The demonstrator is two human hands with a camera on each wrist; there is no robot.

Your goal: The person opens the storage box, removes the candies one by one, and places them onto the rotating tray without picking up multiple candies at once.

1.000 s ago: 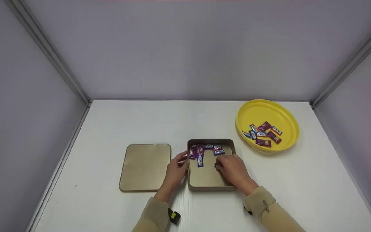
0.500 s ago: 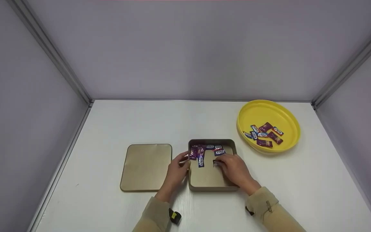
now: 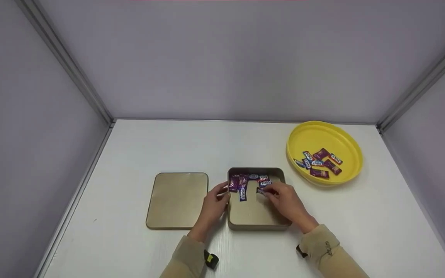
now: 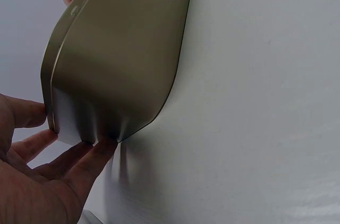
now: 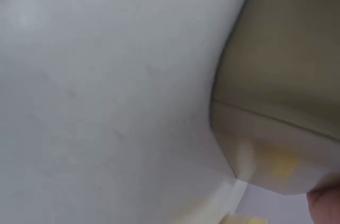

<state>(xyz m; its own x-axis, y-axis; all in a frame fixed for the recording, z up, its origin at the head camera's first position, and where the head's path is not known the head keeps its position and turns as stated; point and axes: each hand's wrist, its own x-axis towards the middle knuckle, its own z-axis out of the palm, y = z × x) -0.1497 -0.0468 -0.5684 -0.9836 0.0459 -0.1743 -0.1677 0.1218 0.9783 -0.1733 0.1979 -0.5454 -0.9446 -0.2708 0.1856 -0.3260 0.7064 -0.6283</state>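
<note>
A gold square tin (image 3: 259,227) without a cover stands in the middle of the table. Along its far and left sides lie several small wrapped candies, purple ones (image 3: 234,182) and blue-and-white ones (image 3: 242,194). My left hand (image 3: 214,202) touches the tin's left wall; the left wrist view shows the fingertips (image 4: 101,147) against the outer side. Inside the tin, my right hand (image 3: 287,199) pinches a small dark-blue wrapped candy (image 3: 260,190) between thumb and fingers, just nearer than another blue candy (image 3: 265,183). Only a fingertip of that hand appears in the right wrist view.
A flat gold lid (image 3: 178,200) lies left of the tin. At the back right stands a round yellow tray (image 3: 328,136) with several purple and blue candies. Grey walls (image 3: 245,58) border the white table (image 3: 191,146) behind and at both sides.
My right hand has shifted slightly away from me inside the tin, carrying the pinched candy, whose wrapper now shows more. The left hand keeps its place on the tin's wall.
</note>
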